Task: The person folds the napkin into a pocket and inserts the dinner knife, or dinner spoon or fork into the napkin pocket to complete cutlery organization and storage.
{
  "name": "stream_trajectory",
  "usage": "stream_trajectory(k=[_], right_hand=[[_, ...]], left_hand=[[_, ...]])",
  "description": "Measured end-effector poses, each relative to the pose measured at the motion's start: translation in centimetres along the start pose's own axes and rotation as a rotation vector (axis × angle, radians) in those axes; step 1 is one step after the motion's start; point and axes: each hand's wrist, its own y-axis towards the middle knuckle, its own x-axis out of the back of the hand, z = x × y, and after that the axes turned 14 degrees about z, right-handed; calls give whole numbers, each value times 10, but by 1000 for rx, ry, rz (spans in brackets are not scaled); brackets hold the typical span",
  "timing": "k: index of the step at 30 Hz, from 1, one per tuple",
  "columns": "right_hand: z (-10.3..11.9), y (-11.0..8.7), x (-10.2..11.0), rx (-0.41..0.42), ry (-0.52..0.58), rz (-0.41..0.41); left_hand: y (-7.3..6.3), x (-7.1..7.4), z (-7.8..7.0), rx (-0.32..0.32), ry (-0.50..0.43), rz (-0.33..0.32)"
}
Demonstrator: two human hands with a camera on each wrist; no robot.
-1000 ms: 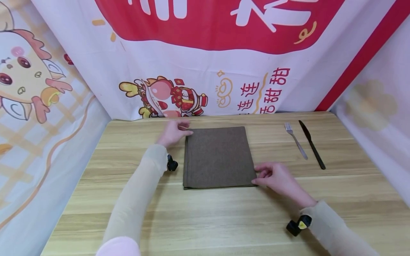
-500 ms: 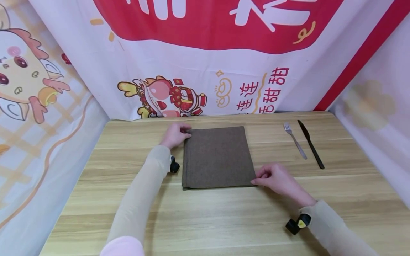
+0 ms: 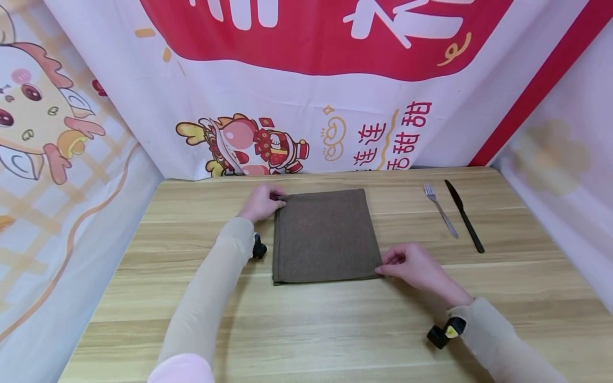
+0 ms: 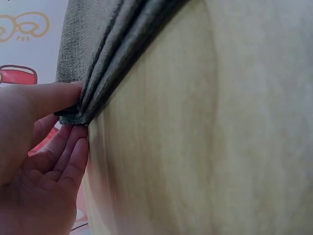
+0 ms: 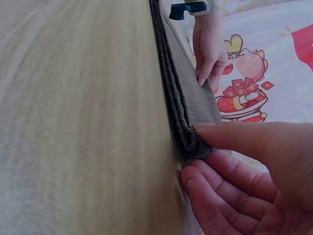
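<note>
A folded brown cloth [image 3: 325, 234] lies flat in the middle of the wooden table [image 3: 306, 330]. My left hand [image 3: 262, 201] pinches its far left corner; in the left wrist view the thumb lies on top of the cloth [image 4: 100, 46] and the fingers [image 4: 68, 156] sit under the corner. My right hand [image 3: 407, 263] pinches the near right corner. In the right wrist view the thumb [image 5: 244, 137] presses on the layered cloth [image 5: 188, 98] edge with the fingers below it. The left hand [image 5: 209, 46] shows in the distance there.
A silver fork [image 3: 440, 210] and a black knife [image 3: 464, 215] lie side by side at the table's far right. A printed red and white banner [image 3: 306, 80] hangs behind the table and along both sides.
My left hand went from open fingers beside the far left corner to pinching that corner. The right hand stayed at the near right corner. The cloth has barely shifted.
</note>
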Motion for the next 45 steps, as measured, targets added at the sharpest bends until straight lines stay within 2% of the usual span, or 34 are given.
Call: stream_trajectory(k=[5,11,17,20,25,28,38,45], right_hand=[[3,1,6,21,108,25],[6,2,23,34,93,-4],[3,6,42,85,92,-56],[1,10,53,75,71,-87],[-5,20,69,25,95,-88],[-9,29,76,22,119,-79],[-21,66,88,11,-9,-126],[-9,87,92,38,-106,-206]], left_hand=[[-6,2,2,-24,-34,-19],[-17,10,4,-70,-94,-22],[-40,12,3,-91,-147,-20],[-52,10,3,-90,-145,-15],[-71,3,1,-105,-139,-2],[-84,-2,1,-104,-154,18],[-119,-20,-2,-62,-202,89],[-136,-31,-12,-51,-195,104]])
